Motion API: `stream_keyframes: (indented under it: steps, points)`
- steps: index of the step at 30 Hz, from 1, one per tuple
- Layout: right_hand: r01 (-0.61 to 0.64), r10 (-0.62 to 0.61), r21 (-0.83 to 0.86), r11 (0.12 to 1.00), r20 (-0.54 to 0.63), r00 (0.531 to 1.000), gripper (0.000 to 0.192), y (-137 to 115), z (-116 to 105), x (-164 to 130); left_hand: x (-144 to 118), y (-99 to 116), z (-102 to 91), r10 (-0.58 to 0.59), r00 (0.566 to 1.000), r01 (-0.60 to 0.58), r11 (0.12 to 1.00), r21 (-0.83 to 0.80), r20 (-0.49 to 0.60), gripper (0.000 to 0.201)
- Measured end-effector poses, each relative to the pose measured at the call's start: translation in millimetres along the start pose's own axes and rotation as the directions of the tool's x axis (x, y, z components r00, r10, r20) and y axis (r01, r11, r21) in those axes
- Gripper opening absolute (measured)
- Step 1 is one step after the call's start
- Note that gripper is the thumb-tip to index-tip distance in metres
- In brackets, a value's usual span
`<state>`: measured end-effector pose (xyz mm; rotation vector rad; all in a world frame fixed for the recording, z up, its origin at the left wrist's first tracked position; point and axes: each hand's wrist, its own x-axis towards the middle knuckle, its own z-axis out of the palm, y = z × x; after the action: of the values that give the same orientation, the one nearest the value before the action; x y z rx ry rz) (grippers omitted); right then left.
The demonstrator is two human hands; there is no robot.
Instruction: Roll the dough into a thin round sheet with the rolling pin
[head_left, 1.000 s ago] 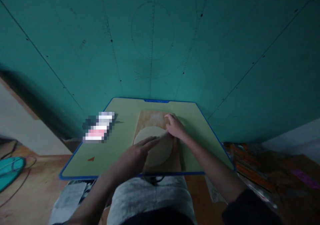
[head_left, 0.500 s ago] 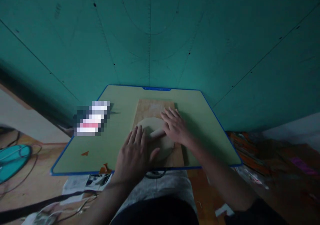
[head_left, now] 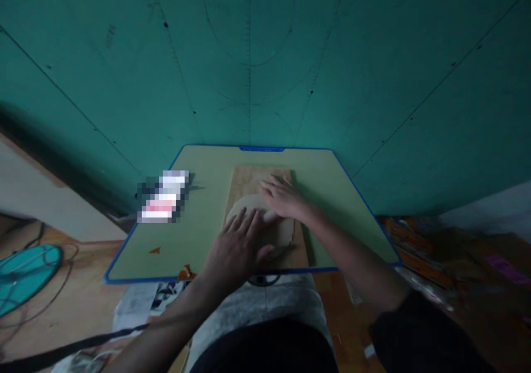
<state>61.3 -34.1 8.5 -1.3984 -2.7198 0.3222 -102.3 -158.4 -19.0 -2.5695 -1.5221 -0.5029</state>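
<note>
Rod [head_left: 271,216] on pale sheet [head_left: 281,233], ends out of sight beneath hands [head_left: 235,245] [head_left: 284,197]

The person wears a black top [head_left: 265,351]. To the right of this top there is 1 wide black sleeve [head_left: 418,334]. Beyond the top are pale grey trousers [head_left: 253,309], slightly creased. The left hand [head_left: 236,245] and right hand [head_left: 282,197] are bare.
</note>
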Motion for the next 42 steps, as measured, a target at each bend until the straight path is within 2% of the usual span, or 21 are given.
stream_keyframes:
  steps: [1,3,5,6,10,13,15,17,21,23,25,27,30,32,35,38,42]
  points:
    - [-0.009,0.009,-0.001,1.0,-0.026,1.0,0.044,-6,1,8,3,-3,-1.4,-0.007,1.0,0.007,1.0,-0.002,-0.002,0.059]
    - [-0.049,0.049,-0.006,0.999,-0.092,0.995,0.046,-16,5,11,4,-1,-3.6,-0.104,0.994,0.104,0.995,0.004,-0.01,0.055]
    - [-0.058,0.056,-0.015,0.998,-0.13,0.99,0.049,-19,10,-5,-1,10,-4.3,-0.214,0.977,0.214,0.977,0.015,-0.021,0.058]
    - [-0.047,0.044,-0.021,0.999,-0.144,0.989,0.05,-20,13,-18,-6,19,-4.3,-0.232,0.972,0.232,0.972,0.019,-0.031,0.062]
    - [-0.006,-0.002,-0.046,0.999,-0.179,0.984,0.051,-17,18,-83,-34,62,-6.8,-0.123,0.988,0.122,0.992,-0.011,-0.099,0.076]
    - [-0.009,0.003,-0.036,0.999,-0.162,0.987,0.053,-14,18,-111,-49,80,-9.3,-0.069,0.991,0.065,0.997,-0.033,-0.116,0.074]
    - [0.002,-0.006,-0.032,0.999,-0.14,0.99,0.052,-12,17,-106,-47,75,-8.1,-0.063,0.992,0.06,0.998,-0.029,-0.111,0.073]
    - [-0.001,-0.004,-0.04,0.999,-0.124,0.992,0.05,-12,15,-82,-33,56,-4.8,-0.088,0.991,0.087,0.996,-0.016,-0.098,0.07]
    - [-0.041,0.034,-0.058,0.997,-0.126,0.991,0.049,-12,8,-22,8,9,1.2,-0.25,0.966,0.253,0.967,0.038,-0.07,0.072]
    - [-0.038,0.028,-0.068,0.997,-0.137,0.99,0.049,-14,7,-15,15,1,2.0,-0.316,0.946,0.321,0.945,0.066,-0.073,0.077]
    - [-0.019,0.006,-0.08,0.997,-0.163,0.987,0.049,-16,11,-32,6,10,1.2,-0.289,0.953,0.296,0.952,0.081,-0.087,0.076]
    - [0.003,-0.021,-0.086,0.996,-0.205,0.978,0.05,-19,17,-68,-18,31,-1.4,-0.186,0.977,0.195,0.977,0.087,-0.102,0.072]
    - [0.044,-0.062,-0.077,0.996,-0.244,0.968,0.06,-22,25,-129,-52,62,-6.7,-0.055,0.994,0.062,0.995,0.081,-0.095,0.08]
    - [0.054,-0.071,-0.078,0.995,-0.239,0.968,0.062,-20,28,-150,-58,67,-7.9,-0.016,0.996,0.023,0.996,0.081,-0.083,0.08]
    - [0.051,-0.07,-0.09,0.995,-0.218,0.974,0.059,-12,26,-139,-33,47,-3.2,-0.024,0.999,0.027,0.997,0.07,-0.046,0.076]
    - [-0.027,0.0,-0.109,0.994,-0.24,0.971,0.056,2,19,-94,17,14,5.0,-0.147,0.989,0.146,0.988,0.055,0.024,0.069]
    - [-0.14,0.111,-0.085,0.986,-0.285,0.952,0.053,22,5,-34,84,-21,14.6,-0.314,0.942,0.305,0.948,0.09,0.119,0.072]
